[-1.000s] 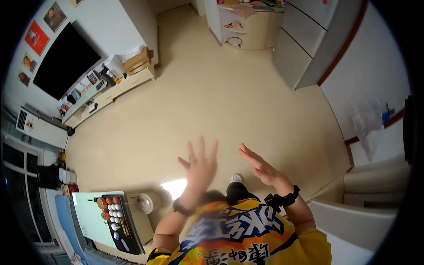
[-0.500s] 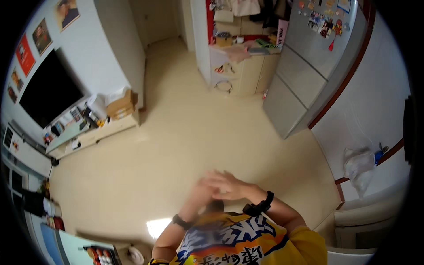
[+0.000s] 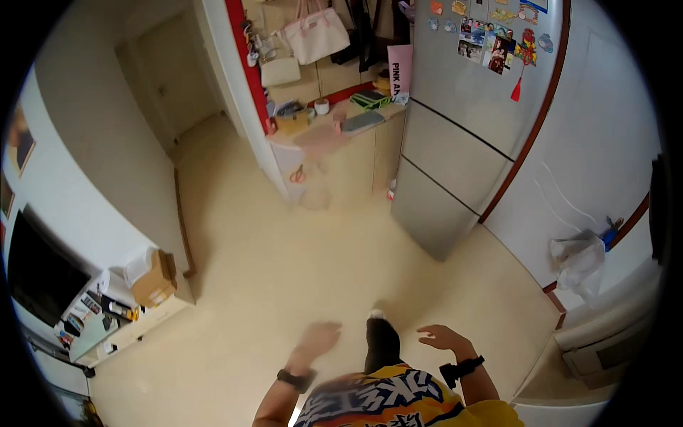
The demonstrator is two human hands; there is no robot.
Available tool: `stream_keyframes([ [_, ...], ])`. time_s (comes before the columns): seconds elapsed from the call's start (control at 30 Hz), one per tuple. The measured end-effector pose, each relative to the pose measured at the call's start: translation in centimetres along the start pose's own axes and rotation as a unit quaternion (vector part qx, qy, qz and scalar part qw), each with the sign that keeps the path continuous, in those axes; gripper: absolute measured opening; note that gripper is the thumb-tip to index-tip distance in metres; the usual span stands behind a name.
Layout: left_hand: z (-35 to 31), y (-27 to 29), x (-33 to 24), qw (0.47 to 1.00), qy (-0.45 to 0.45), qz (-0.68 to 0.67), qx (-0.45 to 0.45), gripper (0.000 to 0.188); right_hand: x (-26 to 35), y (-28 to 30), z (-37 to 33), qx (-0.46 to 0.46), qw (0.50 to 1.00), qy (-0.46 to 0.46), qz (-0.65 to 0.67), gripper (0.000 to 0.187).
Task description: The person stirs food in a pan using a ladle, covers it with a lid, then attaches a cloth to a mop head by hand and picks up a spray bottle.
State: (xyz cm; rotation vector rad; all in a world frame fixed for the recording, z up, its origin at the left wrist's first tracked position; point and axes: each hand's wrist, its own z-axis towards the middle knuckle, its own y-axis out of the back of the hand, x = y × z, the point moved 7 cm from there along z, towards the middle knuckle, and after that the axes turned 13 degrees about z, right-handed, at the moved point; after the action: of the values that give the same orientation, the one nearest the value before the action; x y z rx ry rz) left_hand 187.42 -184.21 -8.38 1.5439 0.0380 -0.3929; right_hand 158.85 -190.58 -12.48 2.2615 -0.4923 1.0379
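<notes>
My left hand point(image 3: 318, 340) is at waist height in front of my yellow patterned shirt point(image 3: 388, 398). It is blurred, its fingers stretched out to the right, and nothing shows in it. To the right, my right hand point(image 3: 442, 338) hangs open, its fingers loosely apart and nothing in them. Each wrist wears a black band. Between the hands, one dark-trousered leg point(image 3: 383, 341) reaches forward over the pale floor point(image 3: 284, 263). Neither hand touches any object.
Ahead stands a silver refrigerator point(image 3: 455, 142) with magnets and photos. Left of it is a cabinet point(image 3: 356, 164) with a cluttered top and hanging bags. At left, a low TV stand point(image 3: 153, 313) carries a cardboard box point(image 3: 154, 280). A clear plastic bag point(image 3: 580, 263) hangs at the right door.
My hands, together half a second ago, have moved apart. The view has turned left to right, bringing the refrigerator and cabinet closer, and a leg now shows stepping forward.
</notes>
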Motion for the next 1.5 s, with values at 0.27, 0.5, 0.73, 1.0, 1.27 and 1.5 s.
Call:
stream_keyframes([
  [0.27,10.6,0.6,12.5,0.984,0.167,-0.029,-0.049,0.02,-4.0,13.7,15.6,-0.057,0.993,-0.048,-0.096,0.041],
  [0.5,19.2,-0.5,21.2,0.979,0.161,-0.01,-0.123,0.018,9.0,20.0,30.9,-0.074,0.972,0.159,-0.158,0.03],
  [0.73,30.0,-7.1,33.3,0.992,0.104,0.018,-0.069,0.028,3.4,22.8,37.8,-0.099,0.984,0.035,-0.141,0.04],
  [1.0,52.4,-3.9,17.3,0.922,-0.26,-0.163,0.235,0.025,-7.6,17.9,16.5,-0.268,0.864,-0.387,0.181,0.04],
  [1.27,58.2,-1.8,-3.5,0.853,-0.352,-0.243,0.299,0.019,-9.6,1.5,4.1,-0.403,0.721,-0.475,0.302,0.038],
  [1.5,49.7,-6.2,-21.2,0.792,-0.478,-0.219,0.311,0.02,-11.6,-9.4,-5.8,-0.499,0.564,-0.48,0.45,0.039],
])
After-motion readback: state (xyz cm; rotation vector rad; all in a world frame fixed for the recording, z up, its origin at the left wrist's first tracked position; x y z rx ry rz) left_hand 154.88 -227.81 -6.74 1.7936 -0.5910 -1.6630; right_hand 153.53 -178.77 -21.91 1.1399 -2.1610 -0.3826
